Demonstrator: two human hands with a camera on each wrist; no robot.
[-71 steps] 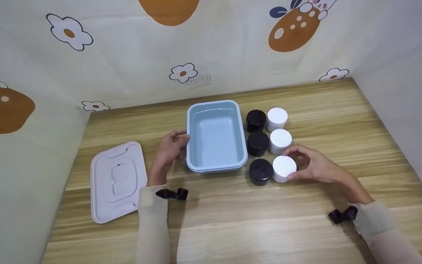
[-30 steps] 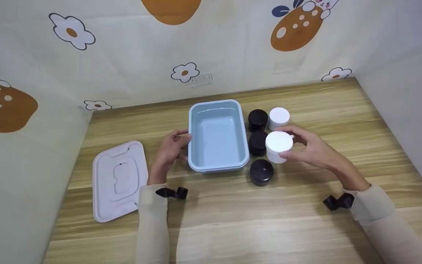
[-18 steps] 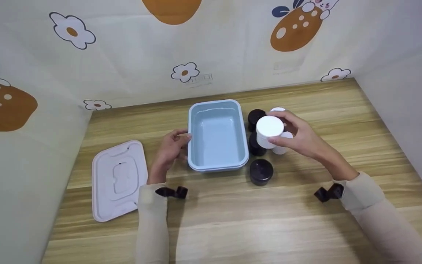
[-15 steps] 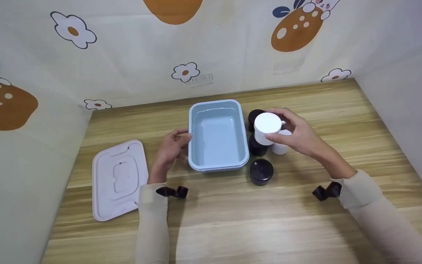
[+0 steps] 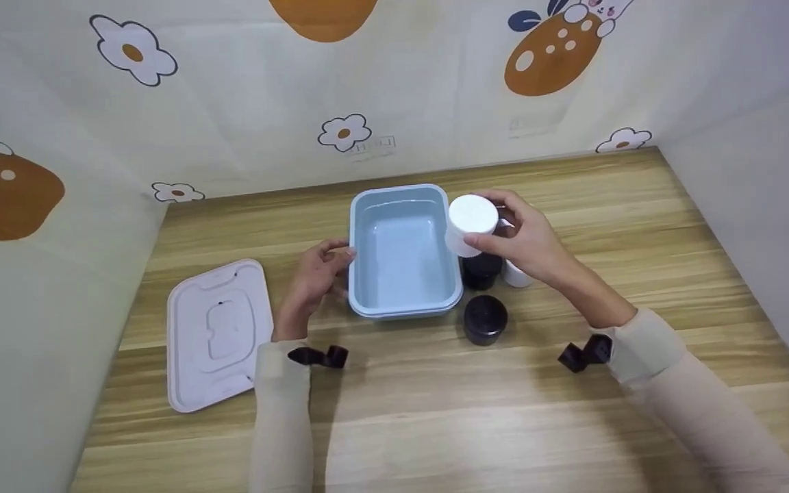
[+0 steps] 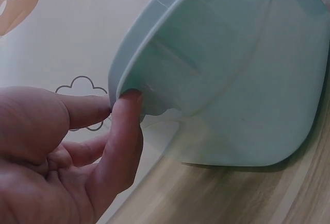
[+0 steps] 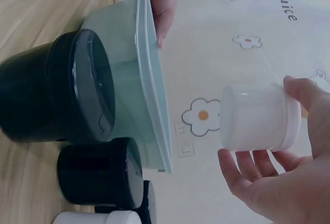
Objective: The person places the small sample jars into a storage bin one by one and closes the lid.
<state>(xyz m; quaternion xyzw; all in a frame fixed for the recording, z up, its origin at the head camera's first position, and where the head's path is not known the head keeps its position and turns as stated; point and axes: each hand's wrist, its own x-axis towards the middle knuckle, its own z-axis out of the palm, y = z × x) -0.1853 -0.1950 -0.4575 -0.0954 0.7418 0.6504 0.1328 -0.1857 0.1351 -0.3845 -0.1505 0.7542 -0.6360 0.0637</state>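
My right hand point(image 5: 531, 246) holds a white lidded jar point(image 5: 473, 216) upright above the table, at the right rim of a light blue plastic box point(image 5: 405, 274). In the right wrist view, thumb and fingers grip this jar point(image 7: 258, 118), clear of the box. My left hand point(image 5: 316, 277) pinches the box's left rim between thumb and finger, plainly seen on the rim point(image 6: 131, 59) in the left wrist view. Nothing lies inside the box. Black jars stand right of it, one in front point(image 5: 485, 320) and one behind point(image 5: 482, 272). My right hand mostly hides the rear jars.
A pale rectangular lid point(image 5: 220, 335) lies on the wooden table point(image 5: 422, 411) to the left. Another white jar point(image 5: 518, 275) stands beside the middle black jar, partly covered by my hand. Patterned cloth walls point(image 5: 422, 82) enclose the table's back and sides.
My right hand has lifted the front white jar off the table and carried it left and back, to the box's right rim. My left hand stays on the box.
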